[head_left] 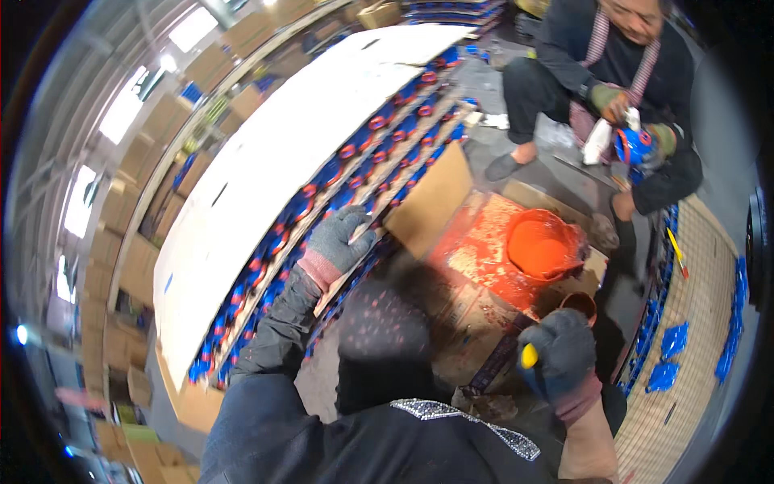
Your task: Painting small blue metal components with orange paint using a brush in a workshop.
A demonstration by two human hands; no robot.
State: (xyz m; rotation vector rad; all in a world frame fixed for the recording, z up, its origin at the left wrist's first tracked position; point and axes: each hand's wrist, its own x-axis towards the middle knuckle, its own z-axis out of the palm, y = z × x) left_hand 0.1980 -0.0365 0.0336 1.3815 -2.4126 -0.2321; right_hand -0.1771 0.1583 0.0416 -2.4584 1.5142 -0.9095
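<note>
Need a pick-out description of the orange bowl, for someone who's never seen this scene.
Start at the paint-stained cardboard sheet on the floor, right of the long stack of blue-and-red items under a white board. The orange bowl sits on its far right part. It is wide, round and orange inside, far larger than the small brown cup just below it.

Grey knit glove with pink ribbed cuff on the left hand (339, 242), dark grey glove with dull pink cuff on the right hand (564, 351), dark blue-grey padded jacket sleeves, black top with sparkling silver trim
</note>
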